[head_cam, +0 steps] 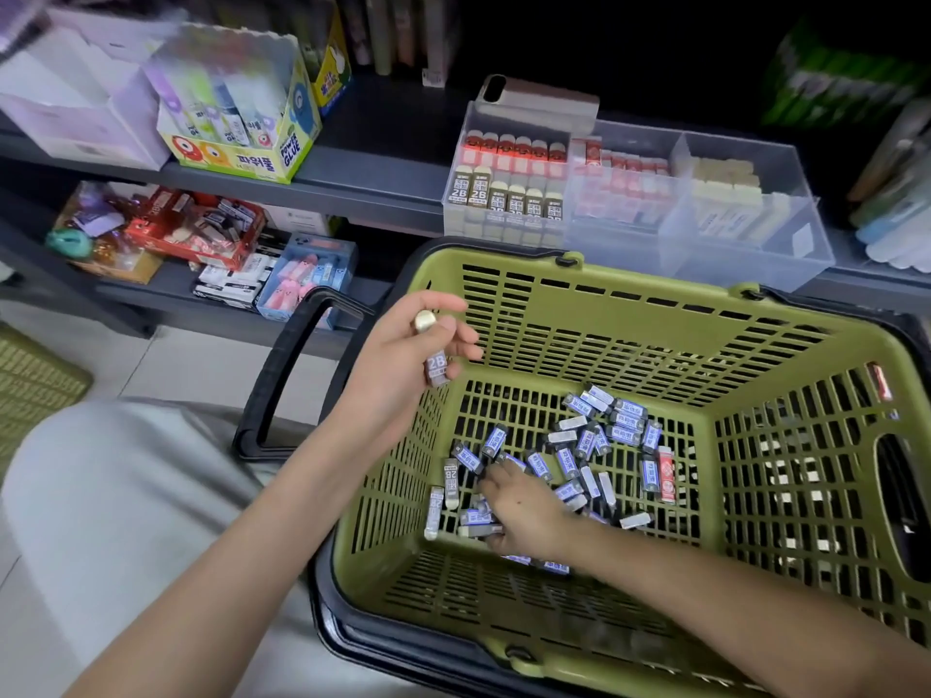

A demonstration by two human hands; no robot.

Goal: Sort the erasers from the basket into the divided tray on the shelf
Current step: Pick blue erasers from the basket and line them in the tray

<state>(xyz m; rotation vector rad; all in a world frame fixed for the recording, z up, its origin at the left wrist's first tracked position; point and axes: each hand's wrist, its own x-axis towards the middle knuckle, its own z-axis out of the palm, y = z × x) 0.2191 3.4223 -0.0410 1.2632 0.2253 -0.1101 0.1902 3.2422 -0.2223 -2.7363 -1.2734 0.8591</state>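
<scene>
A green basket [579, 314] with black rim sits in front of the shelf, several small erasers [584, 440] scattered on its floor. My left hand [403, 355] hovers over the basket's left rim and grips a 2B eraser [436, 365] in a grey sleeve, cream end up. My right hand [524, 511] is down on the basket floor, fingers curled among the erasers at the left of the heap; what it grips is hidden. The clear divided tray [745, 254] stands on the shelf behind the basket, with red and 2B erasers left, pink ones in the middle, cream ones right.
A yellow-green glue display box [237, 118] and a white box [75, 108] stand on the upper shelf at left. The lower shelf holds a red box [196, 229] and a blue eraser box [307, 274]. The black basket handle [287, 375] hangs down left. My knee [101, 496] is at lower left.
</scene>
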